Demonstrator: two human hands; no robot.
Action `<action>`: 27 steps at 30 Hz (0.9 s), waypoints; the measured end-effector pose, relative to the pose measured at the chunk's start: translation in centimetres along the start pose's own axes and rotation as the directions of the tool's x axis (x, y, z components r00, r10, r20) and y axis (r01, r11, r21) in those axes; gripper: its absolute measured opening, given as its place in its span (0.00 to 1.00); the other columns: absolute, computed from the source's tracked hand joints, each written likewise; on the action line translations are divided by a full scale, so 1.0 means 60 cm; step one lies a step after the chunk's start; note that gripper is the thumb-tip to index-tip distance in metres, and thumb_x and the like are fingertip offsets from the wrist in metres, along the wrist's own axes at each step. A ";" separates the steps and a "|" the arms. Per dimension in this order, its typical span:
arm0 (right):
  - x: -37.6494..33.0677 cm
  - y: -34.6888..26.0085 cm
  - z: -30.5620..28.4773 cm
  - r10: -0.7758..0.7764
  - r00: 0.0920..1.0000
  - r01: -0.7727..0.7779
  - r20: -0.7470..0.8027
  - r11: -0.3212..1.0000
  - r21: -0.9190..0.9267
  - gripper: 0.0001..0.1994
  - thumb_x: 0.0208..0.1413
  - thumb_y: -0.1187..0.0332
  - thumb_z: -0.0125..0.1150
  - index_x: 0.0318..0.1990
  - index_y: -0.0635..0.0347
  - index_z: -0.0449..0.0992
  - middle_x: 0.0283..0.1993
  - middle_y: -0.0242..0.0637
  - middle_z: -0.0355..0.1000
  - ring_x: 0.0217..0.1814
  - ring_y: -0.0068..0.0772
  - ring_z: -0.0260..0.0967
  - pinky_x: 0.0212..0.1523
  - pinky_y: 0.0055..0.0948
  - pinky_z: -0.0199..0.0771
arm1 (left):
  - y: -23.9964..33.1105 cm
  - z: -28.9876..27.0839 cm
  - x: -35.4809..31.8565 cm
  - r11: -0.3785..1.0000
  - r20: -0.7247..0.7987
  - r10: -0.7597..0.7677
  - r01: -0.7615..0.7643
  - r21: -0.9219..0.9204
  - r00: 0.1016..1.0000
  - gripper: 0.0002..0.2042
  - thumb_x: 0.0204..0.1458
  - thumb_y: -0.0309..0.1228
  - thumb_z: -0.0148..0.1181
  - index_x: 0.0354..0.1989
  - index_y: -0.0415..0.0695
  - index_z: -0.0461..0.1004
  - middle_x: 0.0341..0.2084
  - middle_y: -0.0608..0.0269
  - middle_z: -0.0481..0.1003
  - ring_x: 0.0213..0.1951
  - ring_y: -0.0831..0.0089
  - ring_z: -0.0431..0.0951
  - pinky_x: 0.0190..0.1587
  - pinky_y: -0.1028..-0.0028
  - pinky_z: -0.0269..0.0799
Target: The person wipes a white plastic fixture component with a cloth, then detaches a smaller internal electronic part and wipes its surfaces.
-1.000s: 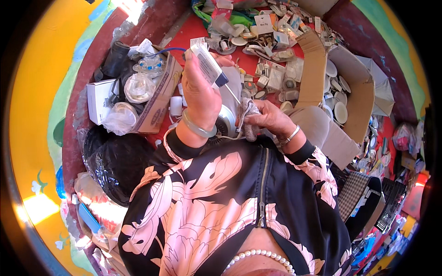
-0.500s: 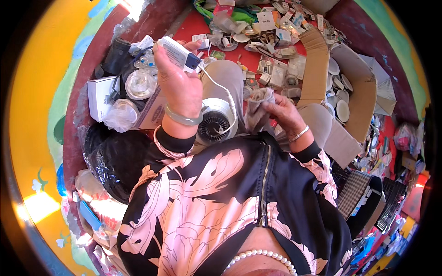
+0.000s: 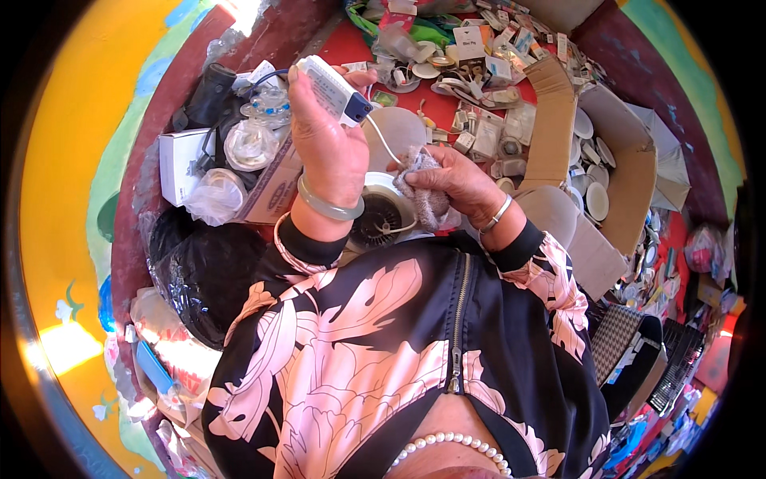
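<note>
My left hand [image 3: 329,144] is closed around a white LED driver box [image 3: 331,89] with a dark blue end cap, held up at the upper left. From its capped end a white cable [image 3: 383,142] runs down to a round downlight [image 3: 379,214], white-rimmed with a black finned back, resting at my lap. In my right hand [image 3: 459,185] is a crumpled greyish cloth [image 3: 427,188], pinched between thumb and fingers. The cloth is wrapped at the cable and covers part of it, in front of the downlight's right side. A blue wire leaves the driver's far end.
At right stands an open cardboard box [image 3: 550,120] with round white lamp discs [image 3: 596,199]. Packaged small goods [image 3: 487,128] cover the red cloth ahead. On the left are a white box [image 3: 182,168], plastic-wrapped fittings [image 3: 249,145] and a black plastic bag [image 3: 195,271].
My right hand has moved left with the cloth, from beside the downlight onto the cable. My left hand and the driver have shifted slightly right.
</note>
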State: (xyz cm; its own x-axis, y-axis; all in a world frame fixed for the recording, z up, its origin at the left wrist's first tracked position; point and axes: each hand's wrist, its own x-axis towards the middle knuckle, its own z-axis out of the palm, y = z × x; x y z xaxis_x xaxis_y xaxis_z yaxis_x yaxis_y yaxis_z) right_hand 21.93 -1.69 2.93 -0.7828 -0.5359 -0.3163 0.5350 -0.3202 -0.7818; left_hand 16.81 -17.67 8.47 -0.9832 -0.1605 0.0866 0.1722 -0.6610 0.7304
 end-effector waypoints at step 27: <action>-0.039 0.037 -0.004 -0.079 0.997 0.077 0.009 0.986 0.150 0.14 0.48 0.73 0.61 0.44 0.63 0.73 0.36 0.33 0.72 0.36 0.23 0.70 0.39 0.21 0.70 | -0.049 -0.043 0.025 0.910 0.105 -0.343 0.358 -0.208 0.933 0.22 0.54 0.46 0.50 0.39 0.35 0.67 0.37 0.45 0.74 0.41 0.57 0.74 0.47 0.63 0.69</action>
State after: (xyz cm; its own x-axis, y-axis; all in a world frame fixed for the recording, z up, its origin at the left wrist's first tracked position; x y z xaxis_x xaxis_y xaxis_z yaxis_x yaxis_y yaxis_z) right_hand 24.88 -0.92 1.82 -0.8198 -0.5158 -0.2486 0.5149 -0.4739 -0.7144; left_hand 14.96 -17.86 4.72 -0.9831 0.1545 -0.0986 -0.1832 -0.8118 0.5544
